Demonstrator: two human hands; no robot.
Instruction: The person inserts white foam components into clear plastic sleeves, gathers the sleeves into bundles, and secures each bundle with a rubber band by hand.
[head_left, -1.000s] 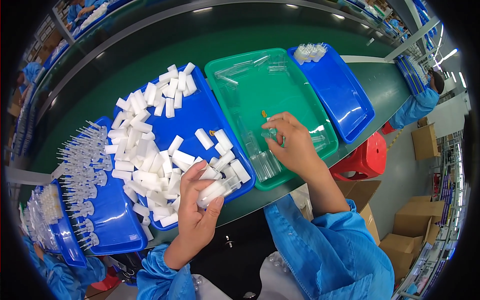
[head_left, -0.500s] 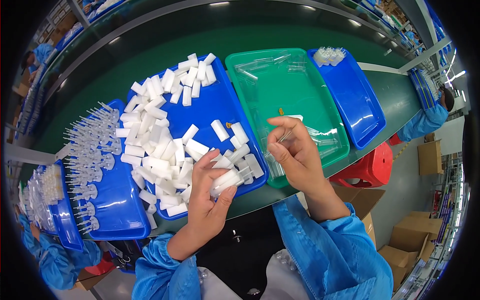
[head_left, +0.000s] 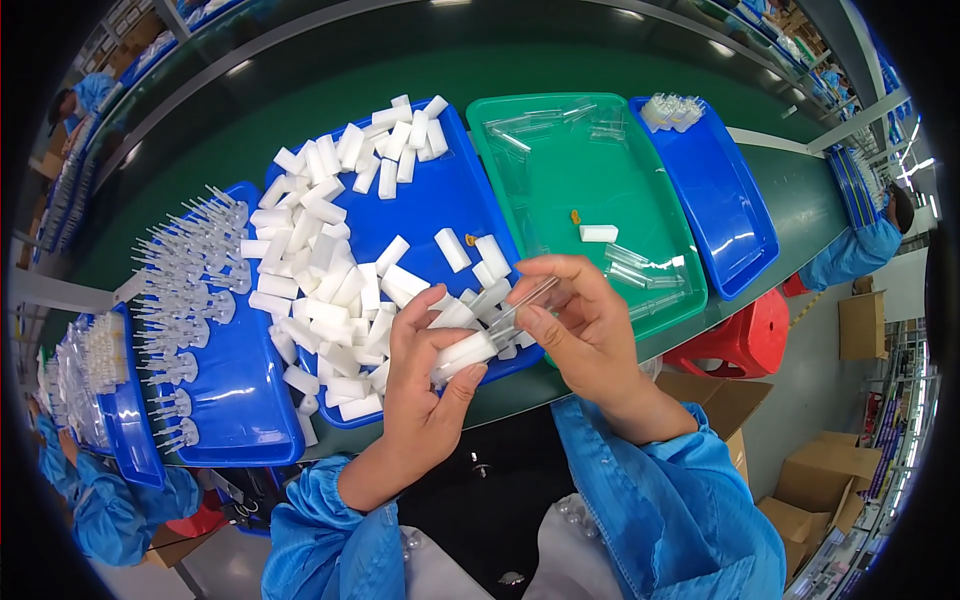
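My left hand [head_left: 418, 400] is closed round a white block [head_left: 466, 352] over the near edge of a blue tray [head_left: 410, 220]. The blue tray holds a heap of similar white blocks [head_left: 330, 285]. Between the thumb and fingers of my right hand [head_left: 590, 335] is a clear tube [head_left: 535, 303], slanting down toward the block in my left hand. Their ends lie close together; whether they touch I cannot tell. To the right, a green tray [head_left: 575, 180] holds several clear tubes [head_left: 645, 275] and one white block [head_left: 598, 233].
At the left, another blue tray [head_left: 240, 400] bears rows of clear thin-stemmed parts [head_left: 190, 300]. A narrower blue tray [head_left: 715, 210] on the right has clear pieces [head_left: 672, 112] at its far end. A red stool [head_left: 735, 335] and cardboard boxes [head_left: 825, 470] stand beyond the bench; co-workers sit nearby.
My right hand has moved left and down, bringing the clear tube from over the green tray to the white block. My left hand stays near its place, still gripping the block.
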